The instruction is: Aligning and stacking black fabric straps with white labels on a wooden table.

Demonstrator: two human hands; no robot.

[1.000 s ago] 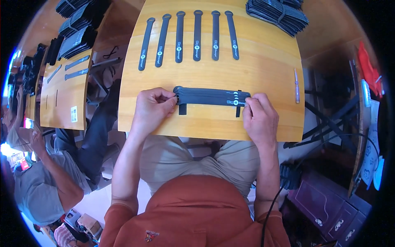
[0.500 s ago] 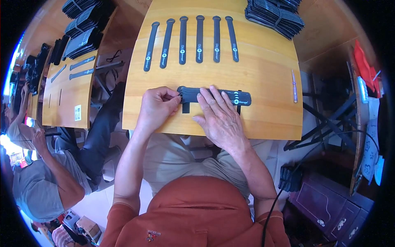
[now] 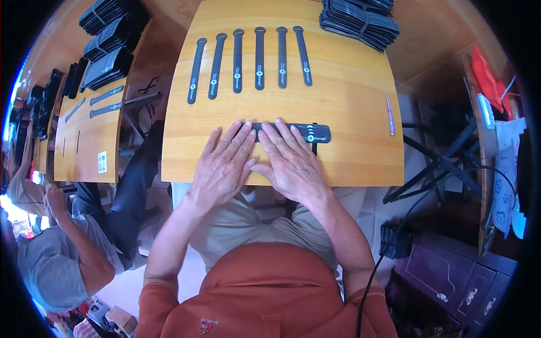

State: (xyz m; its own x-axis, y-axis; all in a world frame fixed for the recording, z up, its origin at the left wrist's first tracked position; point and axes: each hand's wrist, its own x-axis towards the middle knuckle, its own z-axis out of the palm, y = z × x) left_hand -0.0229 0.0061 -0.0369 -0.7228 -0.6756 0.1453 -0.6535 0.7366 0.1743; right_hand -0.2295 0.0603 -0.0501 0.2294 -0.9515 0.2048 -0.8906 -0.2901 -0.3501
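Overlapping black straps (image 3: 322, 133) lie near the front edge of our counter (image 3: 360, 158); we lay our left hand (image 3: 223, 164) and right hand (image 3: 293, 164) flat and unclenched across them. Beyond, we have 6 separate straps (image 3: 260, 59), then a slim screwdriver (image 3: 390, 117) rightward.

On the yellow wooden surface (image 3: 358, 160) lies a slim purple-handled screwdriver (image 3: 390, 124); right of that surface, a dark purple cabinet (image 3: 434, 273).
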